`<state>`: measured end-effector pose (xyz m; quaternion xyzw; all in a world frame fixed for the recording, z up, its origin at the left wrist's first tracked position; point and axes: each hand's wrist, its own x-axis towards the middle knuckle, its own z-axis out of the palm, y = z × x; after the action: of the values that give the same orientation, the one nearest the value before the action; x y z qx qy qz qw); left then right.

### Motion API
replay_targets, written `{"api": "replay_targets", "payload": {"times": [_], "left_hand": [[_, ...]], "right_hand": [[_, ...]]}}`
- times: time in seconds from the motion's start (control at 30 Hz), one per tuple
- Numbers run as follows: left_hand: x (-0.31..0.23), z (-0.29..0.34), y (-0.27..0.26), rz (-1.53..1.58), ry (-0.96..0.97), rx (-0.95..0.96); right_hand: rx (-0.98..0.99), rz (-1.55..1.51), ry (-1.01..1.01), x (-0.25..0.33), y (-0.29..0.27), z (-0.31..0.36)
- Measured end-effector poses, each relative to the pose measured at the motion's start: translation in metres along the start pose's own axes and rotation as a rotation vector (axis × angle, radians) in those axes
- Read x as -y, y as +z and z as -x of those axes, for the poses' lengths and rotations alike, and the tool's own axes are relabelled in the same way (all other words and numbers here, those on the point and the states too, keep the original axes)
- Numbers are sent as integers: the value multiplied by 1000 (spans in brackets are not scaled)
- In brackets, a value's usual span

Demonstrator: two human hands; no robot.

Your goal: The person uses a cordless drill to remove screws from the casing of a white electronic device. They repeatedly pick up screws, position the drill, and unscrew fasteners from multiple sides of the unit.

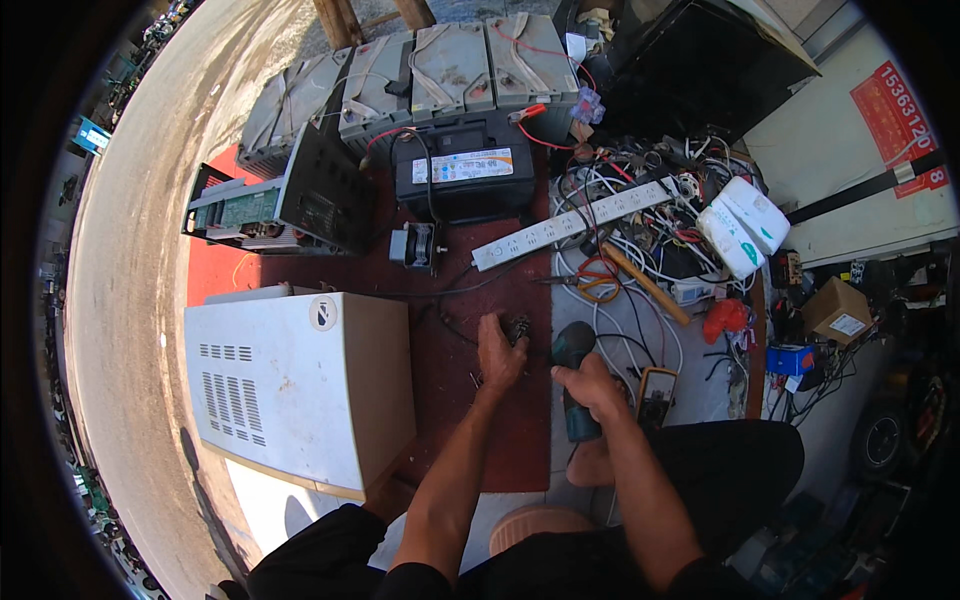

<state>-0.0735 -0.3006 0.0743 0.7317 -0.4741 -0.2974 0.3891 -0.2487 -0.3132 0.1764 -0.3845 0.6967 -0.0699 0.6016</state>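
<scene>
My left hand [500,355] is closed on a small dark metal part [519,328] above the red mat [450,400]. What kind of part it is, I cannot make out. To its right, my right hand [592,388] grips a dark green and black cordless drill [573,346], with the thumb across its body. A white appliance casing [275,385] with vent slots stands left of my left hand. Beyond the hands, a small metal-framed motor or transformer [413,247] rests on the mat. A multimeter [656,390] with a yellow frame lies beside my right hand.
Several grey batteries [450,70] and a black battery [465,170] line the far side. An opened metal chassis [320,205] sits far left. A white power strip [570,225], orange-handled scissors [598,280], a wooden stick [645,283] and tangled cables [640,330] lie at right.
</scene>
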Motion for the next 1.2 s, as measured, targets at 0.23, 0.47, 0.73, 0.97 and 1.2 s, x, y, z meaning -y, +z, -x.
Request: {"api": "replay_targets", "payload": {"times": [0.23, 0.47, 0.73, 0.97, 1.2], "left_hand": [[6, 59, 15, 22, 75, 45], [18, 70, 5, -52, 119, 32], [41, 86, -6, 143, -36, 37], [32, 66, -2, 113, -69, 83], [33, 48, 3, 14, -41, 138]], "right_hand": [[-4, -72, 13, -3, -8, 2], [-7, -110, -6, -3, -7, 4], [6, -111, 23, -5, -10, 0], [8, -106, -4, -5, -10, 1], [6, -103, 1, -2, -10, 3]]}}
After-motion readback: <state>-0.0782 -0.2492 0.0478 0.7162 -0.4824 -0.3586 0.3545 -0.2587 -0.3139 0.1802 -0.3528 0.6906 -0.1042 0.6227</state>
